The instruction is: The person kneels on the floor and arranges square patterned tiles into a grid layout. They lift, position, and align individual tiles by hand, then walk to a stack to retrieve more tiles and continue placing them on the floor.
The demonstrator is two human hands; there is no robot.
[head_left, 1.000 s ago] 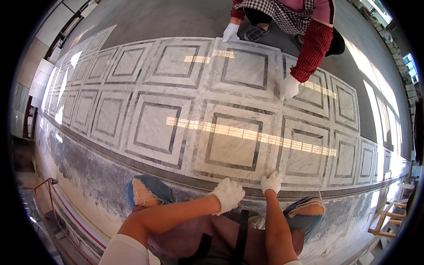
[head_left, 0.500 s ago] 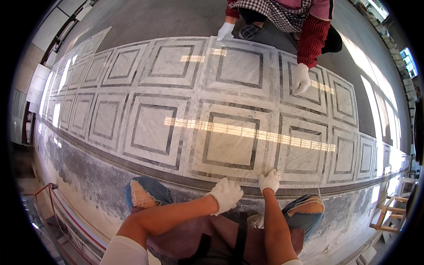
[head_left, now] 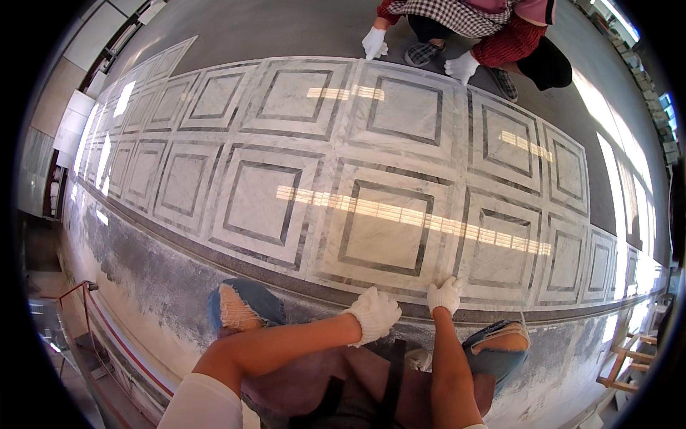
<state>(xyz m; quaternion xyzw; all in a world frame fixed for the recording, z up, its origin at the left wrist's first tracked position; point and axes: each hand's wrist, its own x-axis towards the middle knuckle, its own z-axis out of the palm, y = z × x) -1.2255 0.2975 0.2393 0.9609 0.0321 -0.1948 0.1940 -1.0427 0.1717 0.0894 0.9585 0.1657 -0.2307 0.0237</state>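
Observation:
White marble tiles with grey inlaid square frames lie in two rows in front of me. Closest to my hands is one marble tile [head_left: 386, 227] in the near row. My left hand [head_left: 374, 316], in a white knit glove, is held with curled fingers at the tile's near edge; what they close on, if anything, is hidden. Beside it, my right hand [head_left: 446, 295], gloved alike, has bent fingertips against the near edge, by the joint with the tile to the right [head_left: 498, 250]. Whether they grip anything does not show.
A co-worker crouches beyond the far row; one white-gloved hand [head_left: 374, 43] rests at its edge, another gloved hand [head_left: 462, 68] nearby. A dark ledge strip [head_left: 286, 281] runs along the near side. Red railing [head_left: 87, 307] stands lower left, a wooden frame [head_left: 629, 361] lower right.
The co-worker's hand on the right has drawn back from a far-row tile to the far edge. The whole view has shifted slightly. My hands keep about the same place at the near edge.

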